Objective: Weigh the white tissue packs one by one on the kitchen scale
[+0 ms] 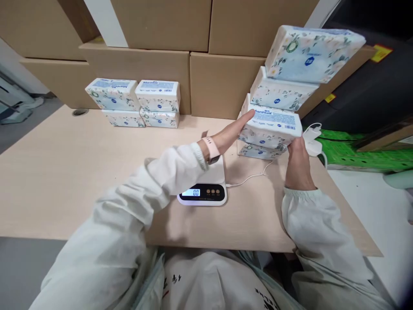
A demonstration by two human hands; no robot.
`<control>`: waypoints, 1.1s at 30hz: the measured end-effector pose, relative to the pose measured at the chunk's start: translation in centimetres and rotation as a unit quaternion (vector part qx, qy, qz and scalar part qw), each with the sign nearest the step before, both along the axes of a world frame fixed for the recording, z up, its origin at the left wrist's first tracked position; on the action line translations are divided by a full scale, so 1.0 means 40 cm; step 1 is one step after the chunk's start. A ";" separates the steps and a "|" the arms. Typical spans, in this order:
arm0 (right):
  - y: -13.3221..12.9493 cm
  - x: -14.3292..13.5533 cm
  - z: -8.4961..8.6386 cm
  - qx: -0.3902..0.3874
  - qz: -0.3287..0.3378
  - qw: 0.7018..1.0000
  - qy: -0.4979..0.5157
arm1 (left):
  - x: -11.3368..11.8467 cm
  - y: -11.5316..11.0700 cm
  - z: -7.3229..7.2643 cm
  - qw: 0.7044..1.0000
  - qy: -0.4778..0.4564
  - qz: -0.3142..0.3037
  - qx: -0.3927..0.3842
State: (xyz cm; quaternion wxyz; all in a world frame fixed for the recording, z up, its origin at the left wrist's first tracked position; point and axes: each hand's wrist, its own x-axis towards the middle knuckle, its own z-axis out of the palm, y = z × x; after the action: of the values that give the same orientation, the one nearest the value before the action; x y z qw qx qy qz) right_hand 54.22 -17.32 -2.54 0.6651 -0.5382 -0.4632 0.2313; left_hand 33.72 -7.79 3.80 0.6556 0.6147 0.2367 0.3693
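My left hand [234, 131], with a pink-banded watch at the wrist, lies against the left side of a white floral tissue pack [272, 122]. On that pack's right front corner is my right hand [298, 157], its fingers partly hidden behind the wrapper. The pack sits between both hands, over a lower tissue pack [258, 151]. Above and behind it rise a tissue pack [282, 95] and a top tissue pack [314, 58]. Below my left forearm, partly covered by it, a white kitchen scale [203, 198] shows 0.0 on its lit display.
Several tissue packs [159, 95] form two short stacks at the back left of the wooden table [64, 181]. Cardboard boxes [226, 82] wall off the rear. A white cable [250, 177] runs from the scale toward a power strip [312, 140]. Green boxes [364, 150] stand at the right.
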 end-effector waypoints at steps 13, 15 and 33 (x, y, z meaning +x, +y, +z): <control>-0.142 -0.336 -0.023 -0.101 0.314 0.944 -0.028 | -0.491 -0.254 -0.032 0.995 0.056 0.044 -0.067; -0.137 -0.329 -0.045 -0.111 0.282 0.953 -0.021 | -0.503 -0.261 -0.076 0.994 0.047 0.060 -0.075; -0.120 -0.238 -0.039 -0.008 -0.066 0.990 0.123 | -0.538 -0.259 -0.198 0.965 -0.007 0.223 -0.138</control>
State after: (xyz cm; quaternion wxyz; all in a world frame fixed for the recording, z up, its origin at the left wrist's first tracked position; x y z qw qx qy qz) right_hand 44.72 -22.12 -4.08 0.7264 -0.5401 -0.3396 0.2555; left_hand 12.21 -18.17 -4.12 0.6368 0.4469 0.4120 0.4743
